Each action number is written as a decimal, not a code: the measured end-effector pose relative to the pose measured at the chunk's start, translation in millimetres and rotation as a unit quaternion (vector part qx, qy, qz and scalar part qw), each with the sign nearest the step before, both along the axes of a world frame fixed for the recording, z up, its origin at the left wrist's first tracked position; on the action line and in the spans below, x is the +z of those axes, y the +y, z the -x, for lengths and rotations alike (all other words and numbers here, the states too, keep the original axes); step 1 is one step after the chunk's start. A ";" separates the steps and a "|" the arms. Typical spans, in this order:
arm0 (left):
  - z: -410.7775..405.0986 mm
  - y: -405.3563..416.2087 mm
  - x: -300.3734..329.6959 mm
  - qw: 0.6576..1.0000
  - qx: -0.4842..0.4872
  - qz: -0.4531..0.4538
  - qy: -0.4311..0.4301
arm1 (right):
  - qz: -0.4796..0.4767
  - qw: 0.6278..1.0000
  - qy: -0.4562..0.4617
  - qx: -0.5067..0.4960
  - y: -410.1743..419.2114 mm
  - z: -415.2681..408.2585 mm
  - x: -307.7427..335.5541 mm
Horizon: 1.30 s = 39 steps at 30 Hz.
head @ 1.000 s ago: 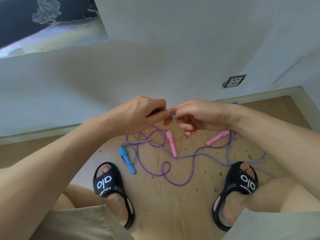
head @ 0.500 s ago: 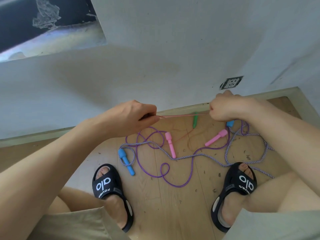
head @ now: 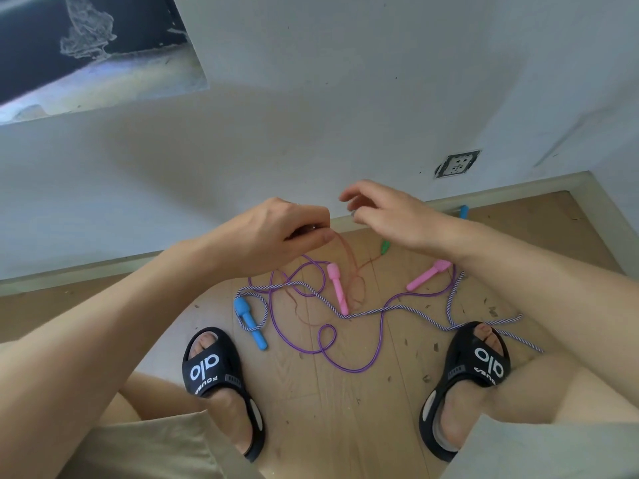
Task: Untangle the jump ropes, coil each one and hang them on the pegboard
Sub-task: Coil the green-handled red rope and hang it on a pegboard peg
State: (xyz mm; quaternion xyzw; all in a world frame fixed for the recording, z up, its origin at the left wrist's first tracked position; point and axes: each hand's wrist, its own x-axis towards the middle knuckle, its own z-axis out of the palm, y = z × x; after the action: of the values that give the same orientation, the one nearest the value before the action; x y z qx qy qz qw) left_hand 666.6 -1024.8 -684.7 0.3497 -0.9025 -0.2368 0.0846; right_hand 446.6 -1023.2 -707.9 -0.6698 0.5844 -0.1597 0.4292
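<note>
My left hand (head: 276, 236) pinches the thin red rope (head: 349, 267); my right hand (head: 387, 216), fingers loosely spread, seems empty above the tangled purple rope (head: 345, 364).

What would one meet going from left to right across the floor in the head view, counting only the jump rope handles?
Blue handle → upright pink handle → green handle → slanted pink handle → second blue handle by the baseboard, partly hidden behind the right forearm.
</note>
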 end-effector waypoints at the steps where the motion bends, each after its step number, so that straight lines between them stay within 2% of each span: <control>1: -0.2 0.5 0.8 1.000 -0.003 0.003 0.003 | -0.030 0.997 -0.076 -0.006 -0.3 -2.7 2.9; 3: 0.9 0.9 2.7 1.000 -0.007 0.003 0.020 | -0.096 0.979 -0.180 0.007 3.9 -6.9 8.8; 5: 2.5 0.4 3.3 1.000 -0.004 0.001 0.025 | -0.140 0.967 -0.214 0.025 11.4 -9.5 10.5; 10: 2.7 -0.4 -2.9 1.000 0.012 0.004 -0.005 | -0.125 0.977 -0.170 0.037 13.5 -0.7 16.9; 17: 4.5 3.7 -6.2 0.999 0.029 0.009 -0.038 | -0.206 0.956 -0.210 -0.014 9.5 12.0 20.1; 21: -1.7 1.9 -1.7 0.998 0.057 0.020 -0.022 | -0.207 0.951 -0.220 -0.068 2.3 23.6 22.6; 24: -7.9 -0.8 -1.3 0.997 0.070 0.029 -0.025 | -0.171 0.972 -0.111 -0.121 -13.3 43.8 17.8; 26: -13.1 -3.7 -2.9 0.996 0.081 0.030 -0.029 | -0.139 0.979 0.013 -0.151 -26.3 63.5 11.1; 27: -15.1 -5.0 -3.3 0.995 0.087 0.030 -0.028 | -0.115 0.976 0.106 -0.150 -30.8 73.3 7.4; 29: -16.1 -5.4 -2.3 0.994 0.102 0.023 -0.012 | -0.054 0.929 0.352 -0.104 -30.5 85.4 0.4; 30: -14.3 -4.4 -1.4 0.994 0.111 0.009 0.011 | -0.026 0.903 0.422 -0.073 -25.9 82.5 -2.3; 31: -10.7 -2.7 -0.6 0.992 0.119 -0.009 0.037 | -0.009 0.906 0.421 -0.049 -21.1 73.4 -3.9; 32: -5.7 -0.3 0.5 0.990 0.122 -0.025 0.058 | -0.009 0.937 0.350 -0.018 -16.7 61.0 -3.9; 33: -0.6 2.4 1.4 0.990 0.120 -0.035 0.072 | -0.023 0.975 0.221 0.004 -10.7 45.6 -0.6; 34: 4.0 4.9 2.2 0.990 0.112 -0.036 0.078 | -0.053 0.996 0.076 0.015 -4.4 27.6 4.4; 35: 7.6 7.0 3.0 0.991 0.099 -0.028 0.080 | -0.090 0.995 -0.038 0.022 1.7 11.6 9.4; 37: 10.2 8.3 5.6 0.994 0.079 0.000 0.082 | -0.113 0.982 -0.146 0.028 7.8 -2.0 14.2; 39: 7.9 5.5 6.6 0.994 0.073 0.027 0.076 | -0.105 0.979 -0.174 0.018 8.3 -1.4 17.0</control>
State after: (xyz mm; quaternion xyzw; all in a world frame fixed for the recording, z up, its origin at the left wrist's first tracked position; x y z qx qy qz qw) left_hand 658.7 -1019.4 -678.1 0.3930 -0.8717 -0.2316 0.1792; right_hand 448.0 -1014.9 -690.9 -0.5936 0.5024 -0.2037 0.5948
